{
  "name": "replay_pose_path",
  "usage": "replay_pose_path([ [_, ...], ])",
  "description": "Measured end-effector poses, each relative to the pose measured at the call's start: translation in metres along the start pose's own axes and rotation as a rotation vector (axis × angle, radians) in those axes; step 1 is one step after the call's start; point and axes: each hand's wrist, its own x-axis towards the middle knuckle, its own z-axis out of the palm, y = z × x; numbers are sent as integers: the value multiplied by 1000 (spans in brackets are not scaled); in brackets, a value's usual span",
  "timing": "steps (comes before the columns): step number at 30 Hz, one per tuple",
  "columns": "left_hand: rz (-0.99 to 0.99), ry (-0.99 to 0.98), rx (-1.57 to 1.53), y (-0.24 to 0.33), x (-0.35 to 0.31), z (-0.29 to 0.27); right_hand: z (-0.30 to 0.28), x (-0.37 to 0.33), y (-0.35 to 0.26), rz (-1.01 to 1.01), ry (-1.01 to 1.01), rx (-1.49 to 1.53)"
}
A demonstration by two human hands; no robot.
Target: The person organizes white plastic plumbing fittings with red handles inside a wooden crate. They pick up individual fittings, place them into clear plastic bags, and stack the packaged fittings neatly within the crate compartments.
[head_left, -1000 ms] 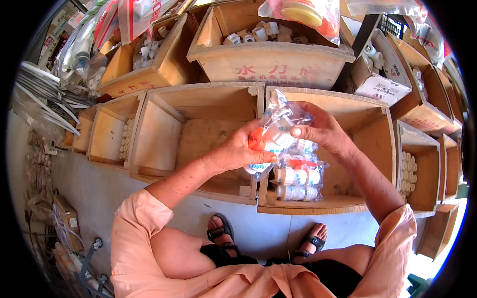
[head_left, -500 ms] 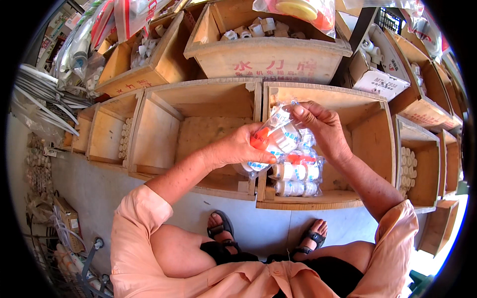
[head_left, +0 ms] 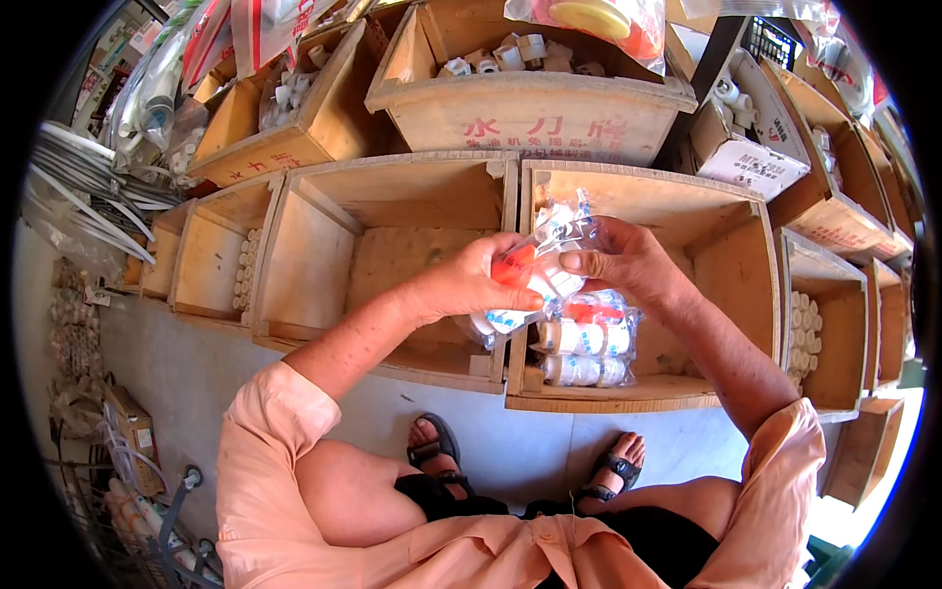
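Observation:
A clear plastic bag of white fittings (head_left: pixel 556 285), with blue print and a red patch, is held over the near right wooden box. My left hand (head_left: pixel 479 279) is closed round its left side, thumb across the front. My right hand (head_left: pixel 625 257) grips the bag's upper right side with thumb and bent fingers; some fingertips are hidden behind the plastic. The crumpled top of the bag stands up between the hands. Just below, similar wrapped packs of white cylinders (head_left: pixel 586 355) lie in the left part of the wooden box (head_left: pixel 721 368).
To the left stands another wooden box (head_left: pixel 412 260), its visible floor bare. Behind are a larger box of white fittings (head_left: pixel 549 113) and a white carton (head_left: pixel 751 157). Boxes with stacked white cylinders (head_left: pixel 805 329) flank the row. Coiled white pipes (head_left: pixel 93 191) lie far left.
My right hand has moved from the bag's top corner down and left onto its side, fingers curling in. The bag's top now sticks up freely. My left hand has barely shifted.

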Motion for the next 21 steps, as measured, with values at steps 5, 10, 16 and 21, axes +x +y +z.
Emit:
replay_pose_path([
  [5,5,-61,-142,7,-1,-20,-9,4,11,-6,47,233],
  [10,68,38,-295,-2,-1,-23,-16,1,12,-32,88,327],
  [16,166,232,-213,-15,6,-15,-11,1,20,-30,133,500],
  [21,264,501,-193,-23,10,-3,-4,0,29,-14,102,583],
])
